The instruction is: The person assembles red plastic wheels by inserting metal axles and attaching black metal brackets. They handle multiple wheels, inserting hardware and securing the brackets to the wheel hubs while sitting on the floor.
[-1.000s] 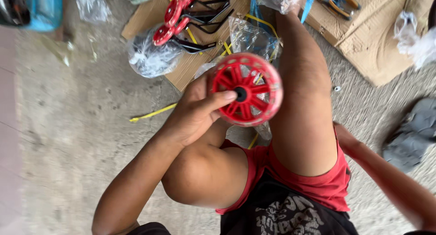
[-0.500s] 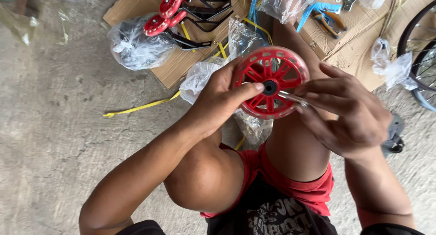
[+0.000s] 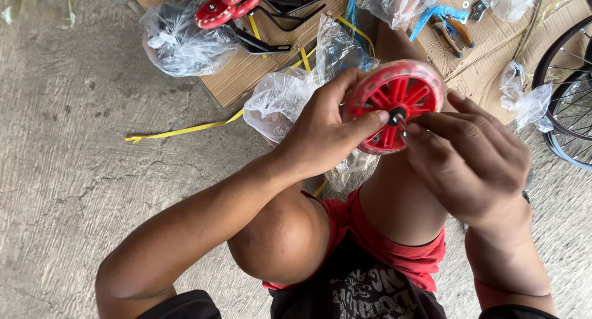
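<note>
A small red plastic wheel [image 3: 404,92] with spokes and a black hub rests over my bent knee. My left hand [image 3: 327,131] grips its rim, thumb lying across the spokes toward the hub. My right hand [image 3: 468,159] pinches a thin metal bolt at the hub, fingertips touching the wheel's centre. Most of the bolt is hidden by my fingers.
Flattened cardboard [image 3: 246,78] lies ahead with two more red wheels on black brackets [image 3: 246,8], clear plastic bags [image 3: 182,38], blue-handled pliers [image 3: 450,26] and small metal parts. A yellow strap [image 3: 179,131] lies on the concrete floor. A bicycle wheel [image 3: 570,91] stands at right.
My right hand came in from the right and closed its fingertips on the bolt at the hub. The wheel stays in my left hand, and the view has shifted slightly.
</note>
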Demonstrator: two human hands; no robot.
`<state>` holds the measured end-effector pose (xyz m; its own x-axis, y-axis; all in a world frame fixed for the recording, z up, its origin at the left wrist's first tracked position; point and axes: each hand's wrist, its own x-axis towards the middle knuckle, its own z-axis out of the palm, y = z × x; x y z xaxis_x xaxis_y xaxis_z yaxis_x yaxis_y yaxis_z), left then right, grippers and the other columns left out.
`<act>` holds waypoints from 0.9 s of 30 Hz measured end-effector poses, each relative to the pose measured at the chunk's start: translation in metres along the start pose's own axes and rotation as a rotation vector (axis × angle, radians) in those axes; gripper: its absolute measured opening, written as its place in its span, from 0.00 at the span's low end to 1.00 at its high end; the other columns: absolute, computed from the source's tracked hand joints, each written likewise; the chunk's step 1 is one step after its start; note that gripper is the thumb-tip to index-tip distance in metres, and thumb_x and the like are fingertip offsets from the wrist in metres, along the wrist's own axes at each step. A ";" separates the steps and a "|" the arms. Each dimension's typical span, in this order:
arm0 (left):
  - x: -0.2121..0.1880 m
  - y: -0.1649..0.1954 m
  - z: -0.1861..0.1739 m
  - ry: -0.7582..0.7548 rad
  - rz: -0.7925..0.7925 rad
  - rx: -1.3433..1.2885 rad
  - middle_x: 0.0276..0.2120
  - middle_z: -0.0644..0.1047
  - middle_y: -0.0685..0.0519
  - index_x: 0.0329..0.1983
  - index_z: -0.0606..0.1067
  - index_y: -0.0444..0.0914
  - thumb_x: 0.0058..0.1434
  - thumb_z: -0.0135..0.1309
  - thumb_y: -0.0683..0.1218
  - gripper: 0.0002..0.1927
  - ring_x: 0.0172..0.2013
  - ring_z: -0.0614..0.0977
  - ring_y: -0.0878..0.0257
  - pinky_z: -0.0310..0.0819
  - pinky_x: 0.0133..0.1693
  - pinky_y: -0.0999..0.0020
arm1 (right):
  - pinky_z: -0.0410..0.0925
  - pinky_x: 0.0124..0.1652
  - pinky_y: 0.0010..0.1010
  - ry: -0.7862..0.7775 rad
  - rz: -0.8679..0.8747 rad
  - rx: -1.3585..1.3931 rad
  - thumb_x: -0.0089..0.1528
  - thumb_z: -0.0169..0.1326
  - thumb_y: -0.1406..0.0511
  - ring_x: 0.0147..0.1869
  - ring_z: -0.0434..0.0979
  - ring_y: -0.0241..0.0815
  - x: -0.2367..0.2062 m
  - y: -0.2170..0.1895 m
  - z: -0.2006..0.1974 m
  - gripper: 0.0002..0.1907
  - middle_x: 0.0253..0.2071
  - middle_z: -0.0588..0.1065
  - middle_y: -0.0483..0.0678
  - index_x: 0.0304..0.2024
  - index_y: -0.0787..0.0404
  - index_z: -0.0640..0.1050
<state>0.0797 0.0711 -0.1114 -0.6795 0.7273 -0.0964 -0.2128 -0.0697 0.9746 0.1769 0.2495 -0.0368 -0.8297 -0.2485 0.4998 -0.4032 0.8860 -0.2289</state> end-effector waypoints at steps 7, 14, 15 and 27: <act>0.004 0.000 0.003 0.050 0.025 0.073 0.46 0.81 0.48 0.55 0.71 0.33 0.68 0.56 0.43 0.15 0.48 0.83 0.64 0.80 0.52 0.66 | 0.76 0.56 0.46 0.020 0.054 -0.035 0.58 0.69 0.73 0.45 0.82 0.49 0.006 -0.005 0.008 0.10 0.41 0.80 0.54 0.39 0.66 0.80; 0.003 0.002 0.008 0.063 -0.053 0.187 0.42 0.82 0.48 0.54 0.72 0.33 0.68 0.57 0.45 0.15 0.43 0.84 0.64 0.81 0.46 0.67 | 0.75 0.57 0.45 0.077 0.142 -0.032 0.57 0.70 0.75 0.48 0.80 0.50 -0.003 -0.007 0.018 0.13 0.45 0.79 0.54 0.41 0.67 0.80; 0.004 0.002 0.008 0.053 -0.024 0.158 0.43 0.82 0.49 0.55 0.72 0.33 0.68 0.56 0.45 0.16 0.44 0.84 0.64 0.81 0.48 0.67 | 0.76 0.57 0.44 0.079 0.148 0.016 0.58 0.70 0.76 0.49 0.81 0.51 -0.005 -0.005 0.019 0.13 0.46 0.79 0.55 0.41 0.67 0.79; 0.006 -0.002 0.010 0.012 0.010 0.216 0.43 0.82 0.47 0.53 0.73 0.32 0.65 0.59 0.46 0.18 0.44 0.85 0.63 0.82 0.48 0.66 | 0.75 0.49 0.35 0.122 0.242 0.141 0.62 0.67 0.78 0.49 0.82 0.52 -0.030 0.001 0.023 0.13 0.48 0.78 0.58 0.46 0.69 0.77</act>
<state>0.0833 0.0823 -0.1121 -0.6895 0.7189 -0.0880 -0.0515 0.0725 0.9960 0.1928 0.2489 -0.0713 -0.8591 0.0193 0.5115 -0.2567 0.8483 -0.4631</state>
